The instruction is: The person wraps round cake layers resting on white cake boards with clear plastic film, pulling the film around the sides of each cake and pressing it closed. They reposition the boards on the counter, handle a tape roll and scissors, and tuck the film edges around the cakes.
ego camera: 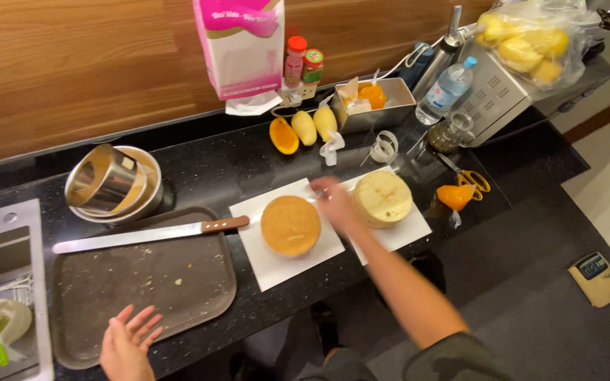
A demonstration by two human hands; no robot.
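Two round sponge cakes lie on white paper sheets on the black counter: a golden-topped cake (290,225) on the left sheet (270,264) and a paler cake (383,198) on the right sheet (404,233). My right hand (335,202) reaches between them, blurred, fingertips at the far edge of the sheets, nothing visibly held. My left hand (127,342) hovers open, palm up, over the near edge of a dark tray (142,282). A long knife (146,234) with a wooden handle rests across the tray's far edge.
Nested metal cake rings and pans (113,182) stand at the left, a sink (1,282) further left. Mangoes (303,128), a metal tin (375,104), a water bottle (446,90), orange scissors (471,180), a pink-and-white bag (241,46) and a bag of fruit (524,42) line the back.
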